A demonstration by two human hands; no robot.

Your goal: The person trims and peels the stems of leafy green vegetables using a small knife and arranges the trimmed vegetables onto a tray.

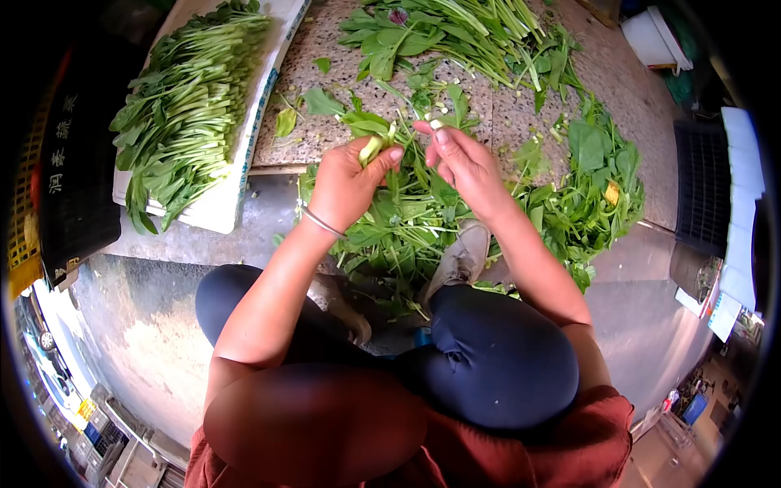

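Observation:
My left hand [343, 180], with a bracelet at its wrist, is closed around a leafy green [372, 150]; its pale cut stem ends stick up past my thumb, and leaves show beyond the fingers. To the right, my right hand [472, 172] pinches a small whitish stem piece [437, 124] between thumb and fingertips. The two hands are close together but apart. Below them lies a heap of loose leaves and stem trimmings [399, 224], spilling over the slab's near edge towards my shoes.
Neatly stacked greens [195, 106] lie on a white board [220, 213] at the left. More long-stemmed greens [455, 37] rest at the back of the speckled slab [313, 37]. Discarded leaves [594, 179] pile up on the right. Dark crates [708, 183] and a white tub [655, 41] stand at the sides.

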